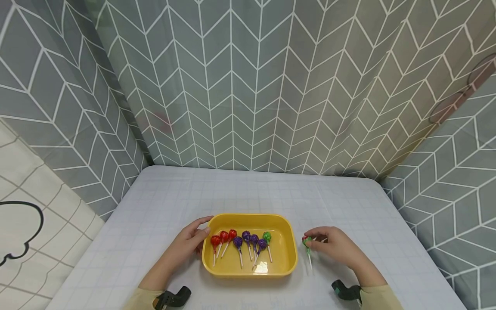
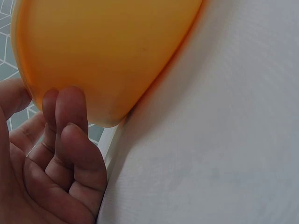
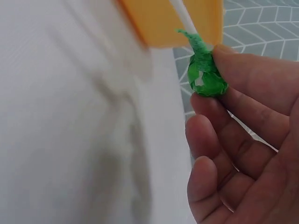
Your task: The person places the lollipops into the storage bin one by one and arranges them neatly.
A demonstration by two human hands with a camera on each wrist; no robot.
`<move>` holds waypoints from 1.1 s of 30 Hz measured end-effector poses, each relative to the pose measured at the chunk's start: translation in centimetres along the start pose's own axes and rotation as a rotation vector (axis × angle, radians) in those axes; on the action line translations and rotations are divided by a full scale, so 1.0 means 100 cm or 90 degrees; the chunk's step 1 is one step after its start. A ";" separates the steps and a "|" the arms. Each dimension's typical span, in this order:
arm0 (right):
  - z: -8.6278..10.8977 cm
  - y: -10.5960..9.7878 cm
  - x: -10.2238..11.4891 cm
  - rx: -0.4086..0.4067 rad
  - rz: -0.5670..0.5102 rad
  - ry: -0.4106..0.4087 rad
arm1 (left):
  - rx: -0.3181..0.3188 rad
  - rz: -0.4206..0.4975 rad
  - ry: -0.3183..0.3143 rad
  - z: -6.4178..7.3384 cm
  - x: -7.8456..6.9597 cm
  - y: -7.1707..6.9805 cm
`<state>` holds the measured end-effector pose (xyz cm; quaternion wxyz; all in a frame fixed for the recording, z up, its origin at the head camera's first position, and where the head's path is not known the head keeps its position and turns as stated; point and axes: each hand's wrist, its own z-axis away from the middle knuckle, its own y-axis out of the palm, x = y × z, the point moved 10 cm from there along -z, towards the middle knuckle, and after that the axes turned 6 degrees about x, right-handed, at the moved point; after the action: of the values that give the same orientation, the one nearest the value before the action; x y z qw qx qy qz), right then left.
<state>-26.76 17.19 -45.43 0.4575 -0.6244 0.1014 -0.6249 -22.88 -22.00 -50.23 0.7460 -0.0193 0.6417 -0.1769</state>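
Observation:
A yellow tray (image 1: 248,275) lies on the table, holding three red lollipops (image 1: 224,236), several purple lollipops (image 1: 253,240) and one green lollipop (image 1: 267,236). At its left end my left hand (image 1: 189,239) holds the tray, thumb on the rim. In the left wrist view, bent fingers (image 2: 71,107) rest against the tray's outer wall (image 2: 117,51). To the right of the tray, my right hand (image 1: 336,245) pinches another green-wrapped lollipop (image 3: 208,77) by its head, its white stick pointing away from the fingers. A red patch shows on that head in the head view.
The table (image 1: 248,189) has a white cloth with a faint grid. Grey curtains (image 1: 248,86) with white chevron lines hang behind it and at both sides. A black wrist device (image 1: 346,290) sits on my right wrist and another (image 1: 172,298) on my left.

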 end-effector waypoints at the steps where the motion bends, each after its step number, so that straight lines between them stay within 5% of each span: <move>1: 0.000 -0.002 0.002 -0.004 -0.003 -0.003 | -0.001 -0.001 -0.001 0.001 -0.001 0.000; 7: 0.000 -0.011 0.013 -0.017 -0.044 -0.001 | -0.002 -0.003 -0.002 0.004 -0.010 0.001; 19: -0.008 -0.011 0.037 -0.015 -0.077 -0.017 | 0.004 0.008 0.001 -0.001 0.002 0.000; 33: -0.016 0.003 0.054 0.002 -0.097 -0.048 | 0.009 0.016 0.002 0.000 -0.001 0.001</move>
<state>-26.92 12.58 -42.27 0.4134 -0.6527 0.0353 -0.6339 -22.84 -21.92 -50.19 0.7472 -0.0054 0.6419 -0.1722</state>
